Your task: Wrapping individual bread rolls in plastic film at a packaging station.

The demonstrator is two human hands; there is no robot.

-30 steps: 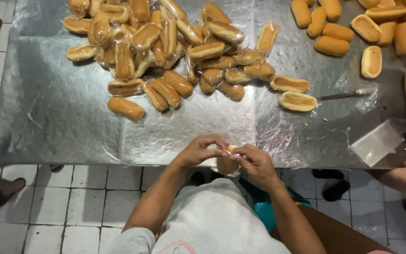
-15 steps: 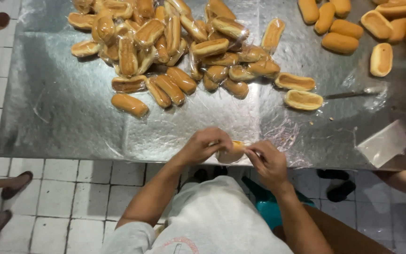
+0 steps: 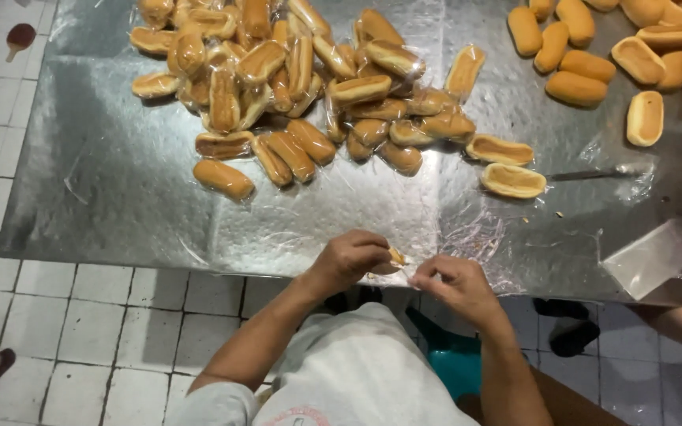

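At the near edge of a steel table (image 3: 120, 197), my left hand (image 3: 353, 260) grips a long bread roll (image 3: 395, 256) that is mostly hidden under the fingers. My right hand (image 3: 451, 285) pinches the clear plastic wrap at the roll's right end, touching the left hand. A large heap of wrapped rolls (image 3: 294, 87) lies at the far middle of the table. Two split rolls (image 3: 507, 166) lie to the right of the heap.
A knife (image 3: 593, 173) lies right of the split rolls. Unwrapped rolls (image 3: 609, 55) fill the far right corner. A stack of clear plastic bags (image 3: 653, 256) sits at the right edge, with another person's arm (image 3: 680, 323) beside it. White floor tiles surround the table.
The roll in my hands has turned and is more covered by my left fingers. My right hand has slid to the wrap's end. The view has shifted slightly.
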